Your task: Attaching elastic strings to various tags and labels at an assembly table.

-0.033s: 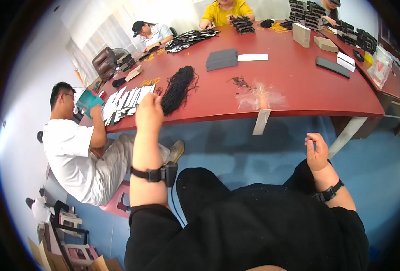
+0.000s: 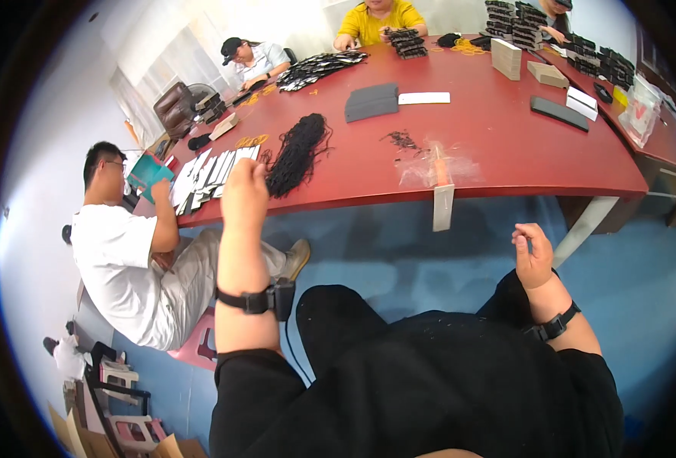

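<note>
Red curved tabletop is carrying a black cord bundle lying lengthwise just beyond the left hand (grip unclear); right hand, loosely curled and seemingly empty, is hanging well apart.

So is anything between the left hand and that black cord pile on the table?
Nothing visible. The left hand is raised at the table edge, and the cord pile lies just right of it, with only bare red tabletop between.

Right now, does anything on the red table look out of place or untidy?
Yes. A flat pale strip hangs over the near edge of the red table beside crumpled clear plastic. A few loose dark strands lie scattered apart from the black cord bundle.
</note>
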Demonstrator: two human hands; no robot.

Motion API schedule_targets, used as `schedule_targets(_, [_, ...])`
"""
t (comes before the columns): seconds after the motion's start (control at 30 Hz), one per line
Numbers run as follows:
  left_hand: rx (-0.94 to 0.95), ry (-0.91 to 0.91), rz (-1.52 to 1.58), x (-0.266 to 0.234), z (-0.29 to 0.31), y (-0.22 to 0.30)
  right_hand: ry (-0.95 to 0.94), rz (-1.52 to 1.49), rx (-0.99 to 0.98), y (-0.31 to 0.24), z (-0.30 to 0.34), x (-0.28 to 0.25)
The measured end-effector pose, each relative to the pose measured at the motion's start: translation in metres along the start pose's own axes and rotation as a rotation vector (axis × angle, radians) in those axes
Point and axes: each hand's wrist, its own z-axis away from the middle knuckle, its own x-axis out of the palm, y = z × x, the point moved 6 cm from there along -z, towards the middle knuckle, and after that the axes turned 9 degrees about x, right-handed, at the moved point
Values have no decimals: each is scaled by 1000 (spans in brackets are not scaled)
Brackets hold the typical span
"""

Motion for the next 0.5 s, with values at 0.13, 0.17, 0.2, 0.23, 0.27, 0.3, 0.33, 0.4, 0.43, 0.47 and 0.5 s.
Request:
schedule_targets(0.13, [87, -24, 123, -59, -6, 50, -42, -164, -156, -52, -33, 1])
schedule_targets(0.17, [202, -65, 162, -70, -1, 76, -134, -203, -155, -67, -45, 7])
schedule_targets(0.2, [296, -127, 208, -75, 6, 104, -193, -311, -209, -87, -54, 11])
schedule_targets(0.23, [526, -143, 304, -78, 13, 139, -315, -320, -241, -106, -62, 20])
schedule_targets(0.27, [753, -159, 403, -79, 24, 172, -439, -327, -246, -122, -65, 34])
schedule_targets(0.3, [825, -206, 439, -76, 33, 196, -542, -580, -205, -141, -62, 54])
schedule_targets(0.33, [889, -261, 472, -71, 40, 216, -714, -741, -53, -151, -57, 70])
schedule_targets(0.4, [812, -136, 571, -60, 37, 234, -928, -922, 209, -162, -47, 90])
schedule_targets(0.43, [771, -176, 549, -52, 34, 233, -1004, -1024, 422, -157, -43, 98])
schedule_targets(0.47, [788, -158, 562, -47, 35, 234, -992, -1022, 423, -154, -44, 98])
schedule_targets(0.5, [725, -136, 578, -39, 33, 230, -932, -819, 466, -142, -44, 99])
